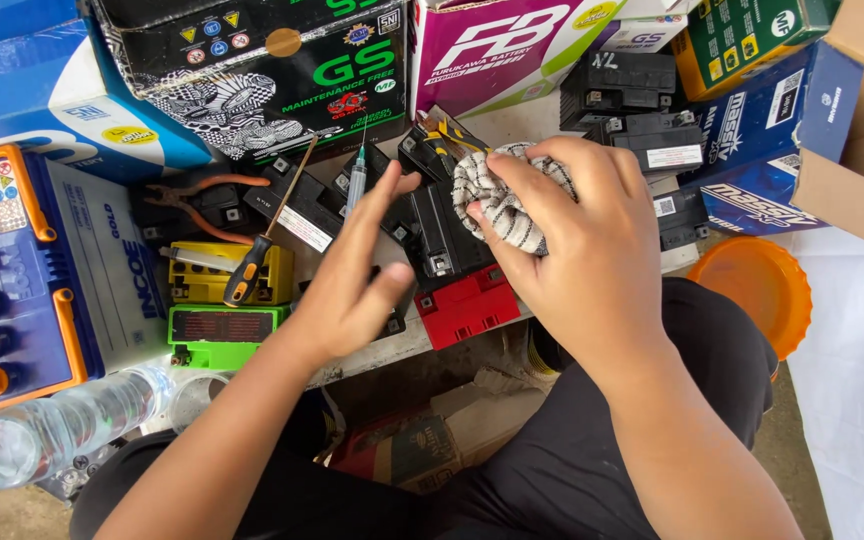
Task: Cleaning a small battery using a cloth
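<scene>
Black-trousered knees fill the bottom, and above them the right hand (582, 250) bunches a striped rag (502, 200), fingers curled fully round it, pressing it onto a small black battery (442, 240) in the middle of the bench. Soft, light cloth, easy to wad from above; the battery beneath looks dense and hard-cased, best gripped by its flat sides. Left hand (352, 280) hovers spread and empty, thumb near a syringe (355, 180) standing upright. Crowded all round: red battery (467, 305) just in front, green battery (222, 335) and yellow battery (217, 275) to the left, an orange-handled screwdriver (257, 250) lying across, pliers (192, 195) behind, a water bottle (52, 430) at the near left corner
</scene>
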